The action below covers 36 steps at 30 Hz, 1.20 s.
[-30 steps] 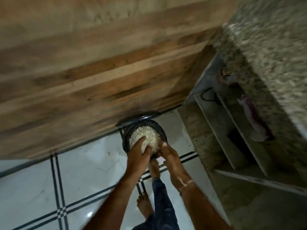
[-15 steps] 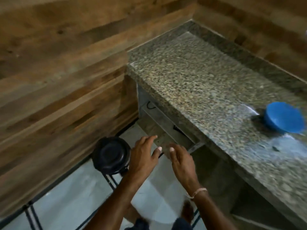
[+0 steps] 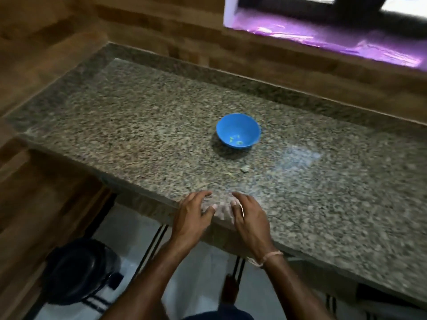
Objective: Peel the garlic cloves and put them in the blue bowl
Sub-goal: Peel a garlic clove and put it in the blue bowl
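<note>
Blue bowl (image 3: 227, 125) holds small greenish bits (image 3: 235, 141); left hand (image 3: 191, 215), right hand (image 3: 250, 219): fingers (image 3: 201, 196) spread, empty.

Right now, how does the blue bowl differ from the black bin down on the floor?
The bowl is bright blue; the bin is black. The bowl stands on the granite counter, while the bin stands on the floor below the counter's left end. The bowl's inside shows a few small pale bits; the bin's inside is too dark and blurred to make out. Both are round.
</note>
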{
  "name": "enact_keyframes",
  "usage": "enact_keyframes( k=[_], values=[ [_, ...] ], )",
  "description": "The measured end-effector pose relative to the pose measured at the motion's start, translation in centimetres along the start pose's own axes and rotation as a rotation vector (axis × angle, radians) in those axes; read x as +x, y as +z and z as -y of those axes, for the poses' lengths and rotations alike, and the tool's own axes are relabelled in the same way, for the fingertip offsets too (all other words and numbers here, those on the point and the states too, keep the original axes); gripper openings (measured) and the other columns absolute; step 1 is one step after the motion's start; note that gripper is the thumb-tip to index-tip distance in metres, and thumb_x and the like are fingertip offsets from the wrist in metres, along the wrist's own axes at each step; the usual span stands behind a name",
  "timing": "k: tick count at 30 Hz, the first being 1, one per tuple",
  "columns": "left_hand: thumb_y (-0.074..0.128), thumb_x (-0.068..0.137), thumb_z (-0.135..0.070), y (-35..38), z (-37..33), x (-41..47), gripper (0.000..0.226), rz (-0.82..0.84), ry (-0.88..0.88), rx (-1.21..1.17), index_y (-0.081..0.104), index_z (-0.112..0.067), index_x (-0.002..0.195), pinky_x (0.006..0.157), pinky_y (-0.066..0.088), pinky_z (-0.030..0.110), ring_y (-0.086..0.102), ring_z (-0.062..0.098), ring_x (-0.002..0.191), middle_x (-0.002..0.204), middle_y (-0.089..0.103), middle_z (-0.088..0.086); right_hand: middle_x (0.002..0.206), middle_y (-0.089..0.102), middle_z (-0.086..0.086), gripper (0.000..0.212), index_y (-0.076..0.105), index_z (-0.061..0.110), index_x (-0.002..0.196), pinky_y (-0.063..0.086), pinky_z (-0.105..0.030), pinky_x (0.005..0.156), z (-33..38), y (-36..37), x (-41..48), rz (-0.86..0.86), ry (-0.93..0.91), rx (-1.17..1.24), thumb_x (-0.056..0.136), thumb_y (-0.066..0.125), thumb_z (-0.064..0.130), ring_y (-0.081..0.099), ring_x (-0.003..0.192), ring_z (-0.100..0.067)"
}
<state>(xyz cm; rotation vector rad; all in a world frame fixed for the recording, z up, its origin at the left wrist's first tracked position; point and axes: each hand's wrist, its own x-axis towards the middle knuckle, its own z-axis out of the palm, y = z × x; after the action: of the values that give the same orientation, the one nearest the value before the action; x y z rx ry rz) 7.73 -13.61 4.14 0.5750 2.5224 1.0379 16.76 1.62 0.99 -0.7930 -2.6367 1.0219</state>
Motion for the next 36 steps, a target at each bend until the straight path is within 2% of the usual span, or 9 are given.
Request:
enact_keyframes(
  k=[5, 8, 11, 14, 19, 25, 30, 33, 36],
  values=[
    [0.073, 0.095, -0.032, 3.9, -2.9, 4.8, 0.034, -0.009, -0.026, 0.009, 0.07, -0.023, 0.127, 0.091, 0.056, 0.035, 0.067, 0.016, 0.107, 0.123, 0.07, -0.002, 0.135, 0.063, -0.001, 0.038, 0.06, 0.025, 0.14, 0.05, -0.042, 0.097, -4.4, -3.1, 3.0, 0.018, 0.048, -0.076, 0.107, 0.049, 0.04, 0.058, 0.124, -0.023],
    [0.077, 0.091, -0.024, 4.9, -2.3, 7.9, 0.029, -0.006, -0.019, 0.034, 0.071, -0.023, 0.119, 0.079, 0.057, 0.031, 0.066, 0.011, 0.088, 0.114, 0.07, -0.003, 0.138, 0.061, -0.003, 0.042, 0.057, 0.023, 0.144, 0.05, -0.042, 0.096, -6.0, -3.6, 4.8, 0.056, 0.085, -0.12, 0.105, 0.052, 0.039, 0.056, 0.126, -0.027],
    [0.078, 0.09, -0.021, 5.5, -1.5, 11.3, 0.033, -0.008, 0.031, 0.089, 0.071, -0.02, 0.122, 0.081, 0.056, 0.031, 0.068, 0.016, 0.096, 0.116, 0.068, 0.0, 0.147, 0.053, -0.005, 0.052, 0.048, 0.024, 0.151, 0.049, -0.045, 0.101, -6.7, -3.4, 7.6, 0.115, 0.13, -0.205, 0.103, 0.058, 0.041, 0.051, 0.132, -0.031],
    [0.074, 0.091, -0.016, 6.4, -0.5, 14.0, 0.035, 0.026, 0.117, 0.173, 0.068, -0.018, 0.126, 0.083, 0.057, 0.037, 0.065, 0.022, 0.105, 0.118, 0.064, 0.004, 0.163, 0.035, -0.007, 0.067, 0.038, 0.028, 0.156, 0.041, -0.052, 0.112, -6.4, -3.1, 10.7, 0.174, 0.176, -0.294, 0.097, 0.067, 0.044, 0.035, 0.146, -0.033],
    [0.074, 0.093, -0.017, 7.1, -0.2, 16.1, 0.012, 0.043, 0.176, 0.217, 0.066, -0.025, 0.098, 0.066, 0.051, 0.035, 0.059, 0.021, 0.086, 0.097, 0.057, -0.003, 0.173, 0.007, -0.004, 0.084, 0.025, 0.033, 0.16, 0.014, -0.07, 0.12, -5.8, -1.8, 14.1, 0.246, 0.267, -0.353, 0.092, 0.073, 0.047, 0.004, 0.158, -0.033],
    [0.067, 0.098, -0.019, 6.4, -1.1, 16.3, 0.013, -0.004, 0.14, 0.067, 0.061, -0.03, 0.094, 0.056, 0.041, 0.027, 0.059, 0.009, 0.078, 0.09, 0.063, -0.014, 0.174, 0.004, 0.002, 0.09, 0.024, 0.038, 0.161, 0.009, -0.071, 0.121, -6.1, -1.1, 14.7, 0.226, 0.332, -0.327, 0.088, 0.076, 0.047, 0.0, 0.16, -0.029],
    [0.07, 0.097, -0.024, 3.9, -5.5, 19.9, 0.008, -0.182, 0.19, 0.012, 0.065, -0.028, 0.102, 0.057, 0.035, 0.019, 0.06, 0.009, 0.082, 0.097, 0.065, -0.013, 0.174, 0.004, 0.003, 0.091, 0.023, 0.039, 0.161, 0.007, -0.069, 0.123, -6.0, -0.8, 14.6, 0.204, 0.351, -0.332, 0.087, 0.076, 0.048, -0.001, 0.16, -0.028],
    [0.074, 0.094, -0.022, 3.2, -7.3, 23.3, 0.009, -0.219, 0.247, 0.101, 0.066, -0.025, 0.098, 0.059, 0.032, 0.025, 0.059, 0.013, 0.085, 0.095, 0.067, -0.013, 0.174, 0.003, 0.004, 0.09, 0.023, 0.039, 0.161, 0.005, -0.069, 0.123, -5.9, -0.9, 14.6, 0.198, 0.356, -0.31, 0.088, 0.075, 0.047, -0.003, 0.16, -0.027],
    [0.078, 0.091, -0.017, 3.4, -7.1, 25.6, 0.019, -0.169, 0.258, 0.227, 0.068, -0.021, 0.107, 0.065, 0.044, 0.032, 0.062, 0.019, 0.094, 0.104, 0.071, -0.005, 0.174, 0.002, 0.004, 0.089, 0.023, 0.039, 0.161, 0.004, -0.069, 0.123, -5.8, -1.0, 14.7, 0.191, 0.35, -0.304, 0.089, 0.075, 0.046, -0.003, 0.16, -0.027]
  ],
)
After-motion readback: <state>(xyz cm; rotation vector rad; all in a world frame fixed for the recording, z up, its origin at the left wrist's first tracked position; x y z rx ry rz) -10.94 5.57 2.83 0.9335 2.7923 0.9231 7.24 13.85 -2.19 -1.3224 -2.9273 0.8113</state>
